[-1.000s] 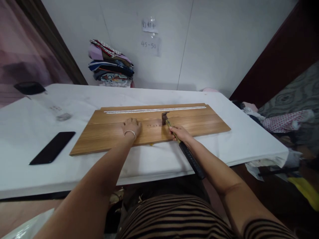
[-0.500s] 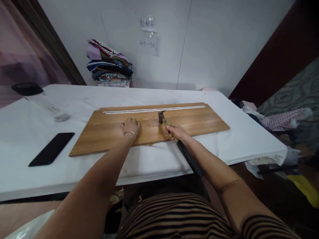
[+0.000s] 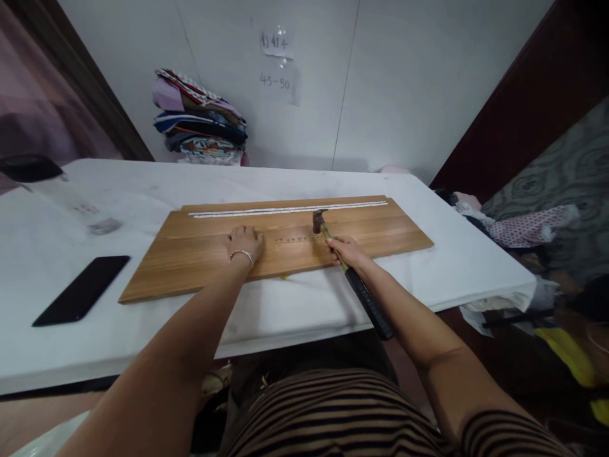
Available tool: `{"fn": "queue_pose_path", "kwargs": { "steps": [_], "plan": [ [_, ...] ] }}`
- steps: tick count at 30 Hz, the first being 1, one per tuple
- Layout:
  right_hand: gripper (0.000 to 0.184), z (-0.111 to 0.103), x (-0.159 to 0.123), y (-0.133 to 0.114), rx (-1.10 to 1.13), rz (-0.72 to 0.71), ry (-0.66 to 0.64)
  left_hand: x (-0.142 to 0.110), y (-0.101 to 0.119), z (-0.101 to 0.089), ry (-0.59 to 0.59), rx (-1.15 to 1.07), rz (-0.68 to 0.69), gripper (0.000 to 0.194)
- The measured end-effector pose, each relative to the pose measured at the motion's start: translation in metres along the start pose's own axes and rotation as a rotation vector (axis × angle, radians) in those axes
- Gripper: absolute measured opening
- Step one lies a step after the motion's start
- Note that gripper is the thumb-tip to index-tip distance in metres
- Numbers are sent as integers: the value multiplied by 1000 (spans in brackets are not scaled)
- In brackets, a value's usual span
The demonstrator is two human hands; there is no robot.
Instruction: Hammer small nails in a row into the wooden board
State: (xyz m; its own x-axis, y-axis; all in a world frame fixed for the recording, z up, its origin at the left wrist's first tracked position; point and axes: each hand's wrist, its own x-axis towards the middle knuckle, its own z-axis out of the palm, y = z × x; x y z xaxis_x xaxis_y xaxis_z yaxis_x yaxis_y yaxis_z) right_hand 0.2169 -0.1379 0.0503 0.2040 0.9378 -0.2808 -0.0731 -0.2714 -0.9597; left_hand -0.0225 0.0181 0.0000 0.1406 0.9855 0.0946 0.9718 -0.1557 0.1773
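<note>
My right hand [image 3: 346, 250] is wrapped round the upper shaft of a claw hammer [image 3: 364, 295], whose black-gripped handle points back toward me. The rusty hammer head sits over a row of small nails [image 3: 292, 239] standing in a wooden board [image 3: 204, 244]. Whether the head touches a nail I cannot tell. My left hand [image 3: 245, 244], with a bracelet on the wrist, lies flat on the board to the left of the nails, fingers spread. Two white strips [image 3: 285, 210] run along the far side of the board.
A black phone [image 3: 82, 291] lies on the white-covered table [image 3: 295, 311], left of the board. Behind it is a clear bottle with a black cap [image 3: 31, 168]. A pile of folded cloth [image 3: 200, 120] stands against the back wall, near paper notes [image 3: 276, 82].
The hammer and my right hand have shifted slightly right along the nail row, showing more nails. My left hand stays on the board. The whole view has moved a little.
</note>
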Motion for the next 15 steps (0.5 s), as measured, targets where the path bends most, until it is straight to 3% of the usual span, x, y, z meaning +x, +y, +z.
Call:
{"fn": "queue_pose_path", "kwargs": {
  "steps": [7, 15],
  "plan": [
    [31, -24, 4, 11, 43, 7, 76, -3, 3, -5, -3, 3, 2, 47],
    [32, -31, 7, 18, 70, 11, 76, 0, 0, -2, 1, -3, 2, 46]
  ]
}}
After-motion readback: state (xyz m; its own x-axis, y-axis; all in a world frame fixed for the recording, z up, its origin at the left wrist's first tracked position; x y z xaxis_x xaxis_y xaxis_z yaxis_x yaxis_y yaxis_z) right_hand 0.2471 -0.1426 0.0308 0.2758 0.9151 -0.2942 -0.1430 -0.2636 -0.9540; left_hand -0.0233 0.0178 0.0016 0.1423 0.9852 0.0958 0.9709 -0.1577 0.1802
